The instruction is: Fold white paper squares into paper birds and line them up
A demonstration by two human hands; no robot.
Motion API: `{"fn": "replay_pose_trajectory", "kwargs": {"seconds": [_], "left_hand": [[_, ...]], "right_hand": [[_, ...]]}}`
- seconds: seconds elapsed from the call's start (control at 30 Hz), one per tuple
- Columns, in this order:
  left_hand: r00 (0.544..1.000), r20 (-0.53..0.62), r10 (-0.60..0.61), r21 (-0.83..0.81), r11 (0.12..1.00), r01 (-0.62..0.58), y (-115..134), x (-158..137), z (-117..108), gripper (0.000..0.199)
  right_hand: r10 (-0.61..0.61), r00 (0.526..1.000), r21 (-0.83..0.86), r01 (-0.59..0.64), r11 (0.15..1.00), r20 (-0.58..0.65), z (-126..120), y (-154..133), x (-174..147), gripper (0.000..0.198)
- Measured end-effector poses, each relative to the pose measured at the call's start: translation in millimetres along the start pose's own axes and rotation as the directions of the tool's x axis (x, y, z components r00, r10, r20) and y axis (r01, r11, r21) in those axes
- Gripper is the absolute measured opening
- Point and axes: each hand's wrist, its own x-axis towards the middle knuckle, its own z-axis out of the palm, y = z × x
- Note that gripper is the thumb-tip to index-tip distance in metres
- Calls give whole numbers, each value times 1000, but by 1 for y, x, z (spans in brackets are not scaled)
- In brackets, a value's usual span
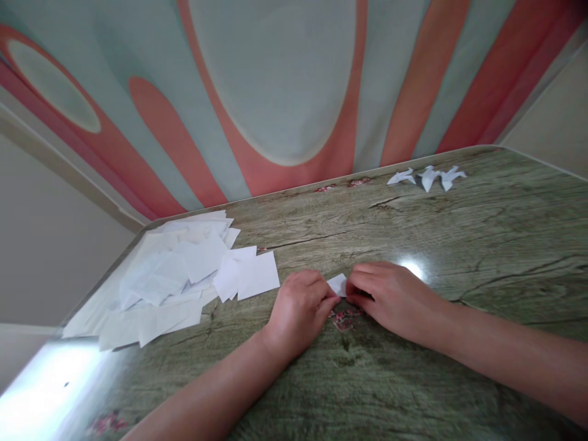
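Note:
A small folded piece of white paper [338, 284] lies on the wood-patterned table [294, 392], between my two hands. My left hand [304, 306] has its thumb and fingers pinched on the paper's left edge. From the other side, my right hand [386, 294] pinches the right edge, its fingers curled inward. The fingers cover much of the paper, so its exact folds cannot be made out. Only a pale upper corner shows between the fingertips.
A loose heap of white paper sheets [169, 263] spreads over the table's left side, with square sheets [258, 274] at its right edge. Several folded paper birds [429, 177] stand at the back right. A wall with a pink and grey-green pattern [294, 165] borders the back edge.

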Motion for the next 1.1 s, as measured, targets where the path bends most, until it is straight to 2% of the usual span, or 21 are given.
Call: {"fn": "replay_pose_trajectory", "kwargs": {"seconds": [0.2,0.37,0.73,1.1], "left_hand": [[996,6,-92,-93,991,92,-4,1,-1,12],[990,7,-143,-140,980,142,-5,3,-3,7],[979,49,-198,16,980,197,1,4,-2,13],[966,55,-254,108,963,247,7,5,0,14]], "right_hand": [[59,998,49,-60,997,13,0,0,2,13],[60,998,64,-60,996,0,2,2,2,14],[71,997,-26,-72,997,-24,5,1,3,21],[89,996,-41,-90,995,-31,5,-1,6,21]]}}
